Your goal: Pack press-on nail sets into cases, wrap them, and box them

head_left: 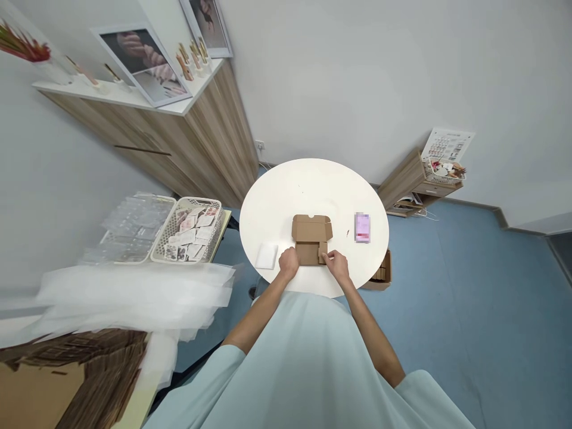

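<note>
Left hand [289, 263] curls against box [307, 254], right hand [338, 264] apparently pinching flap [322, 248].

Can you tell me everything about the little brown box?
It's a cardboard box, plain brown and shallow. Its lid is open on the far side, with small flaps at its ends and a notch in its far edge. The open tray faces up on the white table, between its middle and near edge. The left hand grips its left side; the right hand touches its right side.
</note>
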Motion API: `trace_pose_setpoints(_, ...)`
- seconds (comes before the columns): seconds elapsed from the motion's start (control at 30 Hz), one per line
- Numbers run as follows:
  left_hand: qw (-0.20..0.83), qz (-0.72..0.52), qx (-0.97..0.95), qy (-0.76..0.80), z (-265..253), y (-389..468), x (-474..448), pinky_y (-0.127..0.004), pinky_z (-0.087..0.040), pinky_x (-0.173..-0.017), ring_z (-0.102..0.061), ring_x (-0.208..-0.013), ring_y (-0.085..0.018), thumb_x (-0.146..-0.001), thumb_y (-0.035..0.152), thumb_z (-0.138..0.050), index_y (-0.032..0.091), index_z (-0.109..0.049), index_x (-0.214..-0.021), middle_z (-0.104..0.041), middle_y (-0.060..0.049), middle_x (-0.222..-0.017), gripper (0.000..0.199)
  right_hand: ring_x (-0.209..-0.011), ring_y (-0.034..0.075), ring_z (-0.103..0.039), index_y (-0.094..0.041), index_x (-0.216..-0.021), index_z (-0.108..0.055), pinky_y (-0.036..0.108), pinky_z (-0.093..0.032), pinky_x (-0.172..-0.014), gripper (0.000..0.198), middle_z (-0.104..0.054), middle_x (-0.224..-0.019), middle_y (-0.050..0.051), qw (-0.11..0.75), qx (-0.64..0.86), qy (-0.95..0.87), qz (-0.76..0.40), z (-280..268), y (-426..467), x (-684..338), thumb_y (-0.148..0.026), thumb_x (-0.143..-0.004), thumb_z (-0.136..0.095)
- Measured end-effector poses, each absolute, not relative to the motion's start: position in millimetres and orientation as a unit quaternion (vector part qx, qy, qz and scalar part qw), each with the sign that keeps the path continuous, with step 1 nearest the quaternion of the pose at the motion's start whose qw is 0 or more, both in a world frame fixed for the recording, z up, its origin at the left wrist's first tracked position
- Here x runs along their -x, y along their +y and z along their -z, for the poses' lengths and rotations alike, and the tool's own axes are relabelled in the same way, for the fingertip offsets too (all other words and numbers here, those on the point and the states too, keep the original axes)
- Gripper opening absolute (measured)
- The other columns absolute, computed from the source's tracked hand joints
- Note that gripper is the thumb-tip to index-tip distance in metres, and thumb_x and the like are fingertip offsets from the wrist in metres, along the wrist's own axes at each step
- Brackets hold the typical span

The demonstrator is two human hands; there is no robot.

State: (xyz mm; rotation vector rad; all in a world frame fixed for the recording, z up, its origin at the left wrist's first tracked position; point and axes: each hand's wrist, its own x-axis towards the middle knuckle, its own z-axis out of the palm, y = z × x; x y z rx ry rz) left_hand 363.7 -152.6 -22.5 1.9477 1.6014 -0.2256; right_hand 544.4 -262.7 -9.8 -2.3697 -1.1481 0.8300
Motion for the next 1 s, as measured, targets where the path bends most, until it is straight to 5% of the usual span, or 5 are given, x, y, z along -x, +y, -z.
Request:
trace_pose_setpoints(0.27,0.297,0.085,-0.736,0.603,26.1,-151.7,-364.6,-0.035,-0.052,-0.082,-0.073,-0.104,-0.031,-0.093,0.013,-0.057,0.015,-0.068,-0.105,-0.075,-0.019,-0.109,0.016,-0.086,0.027,-0.074,-0.019,-0.095,-0.080,0.031,-0.051,-0.076,0.025,-0.079,-0.085,0.011,0.096,0.862,-0.418,-0.269,10.2,-245.3,-547.4,-0.040,-0.095,-0.067)
trace_pose_setpoints(0.57,0.291,0.091,-0.740,0.599,18.8,-153.6,-362.4,-0.036,-0.052,-0.081,-0.073,-0.106,-0.033,-0.095,0.012,-0.052,0.011,-0.069,-0.107,-0.074,-0.022,-0.114,0.021,-0.098,0.033,-0.075,-0.009,-0.106,-0.078,0.036,-0.051,-0.078,0.026,-0.077,-0.105,0.024,0.034,0.885,-0.396,-0.242,11.7,-237.7,-531.1,-0.014,-0.097,-0.054)
trace_pose_setpoints(0.7,0.292,0.086,-0.743,0.596,18.7,-157.6,-359.2,-0.034,-0.051,-0.081,-0.072,-0.107,-0.031,-0.099,0.018,-0.052,0.014,-0.067,-0.109,-0.075,-0.019,-0.113,0.018,-0.102,0.033,-0.075,-0.010,-0.109,-0.077,0.035,-0.051,-0.082,0.024,-0.076,-0.108,0.025,0.024,0.887,-0.390,-0.244,8.8,-241.3,-529.7,-0.020,-0.101,-0.057)
trace_pose_setpoints(0.87,0.300,0.028,-0.741,0.601,24.1,-156.1,-329.8,-0.035,-0.051,-0.088,-0.070,-0.108,-0.029,-0.106,0.050,-0.053,0.020,-0.064,-0.108,-0.074,-0.014,-0.113,0.032,-0.101,0.030,-0.074,-0.010,-0.101,-0.077,0.031,-0.046,-0.081,0.037,-0.077,-0.102,0.023,0.028,0.890,-0.391,-0.232,-5.1,-252.5,-532.9,-0.040,-0.107,-0.055)
trace_pose_setpoints(1.0,0.256,-0.056,-0.696,0.668,31.2,-146.6,-281.2,-0.037,-0.051,-0.097,-0.068,-0.115,-0.029,-0.100,0.046,-0.065,0.019,-0.060,-0.121,-0.068,-0.015,-0.127,0.035,-0.090,0.028,-0.073,-0.015,-0.090,-0.077,0.031,-0.043,-0.074,0.040,-0.079,-0.094,0.017,0.079,0.889,-0.388,-0.231,-17.9,-267.3,-533.6,-0.042,-0.108,-0.052)
